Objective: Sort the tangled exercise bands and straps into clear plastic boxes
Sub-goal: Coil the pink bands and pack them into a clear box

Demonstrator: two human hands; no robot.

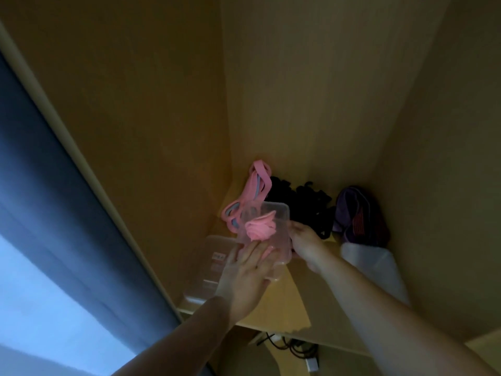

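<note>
Fingers point(256, 253) of the left hand point(244, 272) are lying almost straight against the clear box point(282, 213); the right hand point(306, 248) is pinching its right rim. A rolled pink band point(260, 229) is sitting inside. Black straps point(306, 204) are crowding the shelf point(298, 302) behind; its front edge is lying bare.

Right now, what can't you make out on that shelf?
Head view only.
Black straps: too dark to count.
Purple bands: dim, blurred; number unclear.
Left hand: inside or under the box, blur hides it.
Side box label: too small to read.
</note>
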